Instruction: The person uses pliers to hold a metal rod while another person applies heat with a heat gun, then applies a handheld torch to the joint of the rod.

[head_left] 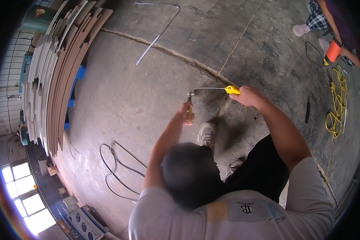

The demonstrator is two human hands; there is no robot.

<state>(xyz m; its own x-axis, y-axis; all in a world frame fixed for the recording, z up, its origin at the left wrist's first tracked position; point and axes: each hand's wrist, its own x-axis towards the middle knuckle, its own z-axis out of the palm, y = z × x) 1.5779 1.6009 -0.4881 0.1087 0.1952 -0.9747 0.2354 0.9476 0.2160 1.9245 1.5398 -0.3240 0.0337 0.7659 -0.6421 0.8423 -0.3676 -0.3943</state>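
My left hand (188, 113) is closed around what looks like a pair of pliers (190, 105) with yellowish handles. Its dark jaws point away from me and meet the bent end of a thin metal tube (210, 88). That tube belongs to a yellow air blow gun (232, 90), whose body my right hand (248, 97) grips. Between my hands the tube runs nearly level above the concrete floor. Whether the jaws clamp the tube or only touch it is too small to tell. My shoe (206, 134) rests on the floor just below the left hand.
Long boards (64, 72) are stacked at the left. A dark hose (114, 170) loops over the floor at lower left; a white strip (158, 36) lies far ahead. Yellow cord (338, 104) is coiled at right, near a black strip (307, 110). Another person holds an orange tool (333, 51).
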